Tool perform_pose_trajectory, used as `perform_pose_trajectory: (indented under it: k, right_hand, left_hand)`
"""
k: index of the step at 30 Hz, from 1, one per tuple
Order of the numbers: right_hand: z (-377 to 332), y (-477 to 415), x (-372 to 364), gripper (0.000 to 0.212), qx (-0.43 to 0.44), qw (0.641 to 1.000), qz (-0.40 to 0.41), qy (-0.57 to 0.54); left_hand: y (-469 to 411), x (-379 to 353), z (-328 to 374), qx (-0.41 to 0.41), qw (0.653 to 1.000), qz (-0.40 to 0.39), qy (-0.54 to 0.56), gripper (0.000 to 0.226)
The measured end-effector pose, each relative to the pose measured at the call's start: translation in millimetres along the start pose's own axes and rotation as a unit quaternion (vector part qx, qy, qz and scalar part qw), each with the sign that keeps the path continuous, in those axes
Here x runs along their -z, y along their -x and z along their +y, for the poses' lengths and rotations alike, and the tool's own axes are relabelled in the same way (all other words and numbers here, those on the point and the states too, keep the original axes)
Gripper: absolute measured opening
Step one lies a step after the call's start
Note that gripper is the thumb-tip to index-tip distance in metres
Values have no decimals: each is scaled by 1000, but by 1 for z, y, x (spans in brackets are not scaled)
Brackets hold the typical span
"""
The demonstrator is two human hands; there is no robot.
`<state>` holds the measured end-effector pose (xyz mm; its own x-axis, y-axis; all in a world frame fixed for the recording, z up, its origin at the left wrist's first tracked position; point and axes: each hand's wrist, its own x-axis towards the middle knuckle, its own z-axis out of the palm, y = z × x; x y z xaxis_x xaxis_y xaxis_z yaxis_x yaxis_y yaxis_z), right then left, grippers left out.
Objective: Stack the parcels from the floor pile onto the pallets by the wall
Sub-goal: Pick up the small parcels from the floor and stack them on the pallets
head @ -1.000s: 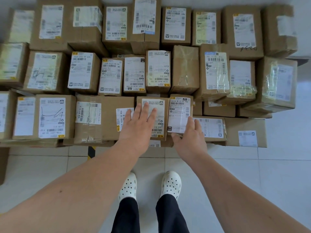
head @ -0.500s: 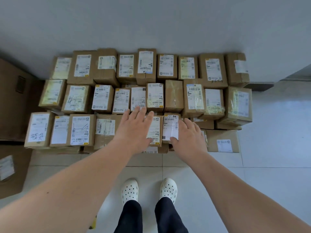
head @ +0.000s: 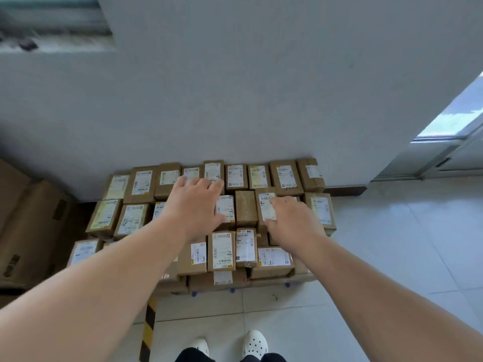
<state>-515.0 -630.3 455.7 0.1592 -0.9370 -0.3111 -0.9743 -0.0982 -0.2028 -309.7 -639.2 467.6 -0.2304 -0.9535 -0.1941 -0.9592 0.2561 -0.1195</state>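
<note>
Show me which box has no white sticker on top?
The plain brown parcel between the left hand and right hand: only clear tape on top, while its neighbours carry white labels.

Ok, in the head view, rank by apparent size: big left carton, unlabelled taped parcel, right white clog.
1. Big carton.
2 and 3. Unlabelled taped parcel and right white clog look alike; the clog is nearer and partly hidden, so unranked.

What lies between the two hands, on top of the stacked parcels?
In the head view, two parcels lie between the left hand and the right hand: a white-labelled parcel and a plain brown parcel beside it.
</note>
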Motion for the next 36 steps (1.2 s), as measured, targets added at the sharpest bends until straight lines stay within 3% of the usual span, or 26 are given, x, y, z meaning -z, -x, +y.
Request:
perform_pose_trajectory:
  k: [10,15,19,25,36]
  right_hand:
    - [0,64,56,36,-91,992,82,8]
    - [-5,109,59,39,-198,971,129,-39]
    - [-16,161,37,42,-300,945,118,-63]
    - [-33,268,-12,45,-450,881,113,-91]
    - [-53,494,-111,45,-666,711,138,-177]
  left_hand:
    - [10,62,6,-108,993,47,25,79]
    - [6,84,6,-206,977,52,21,77]
    - [14,91,19,-308,950,59,-5,72]
    - [51,86,85,-458,887,58,-30,76]
    - [218,55,263,-666,741,38,-80,77]
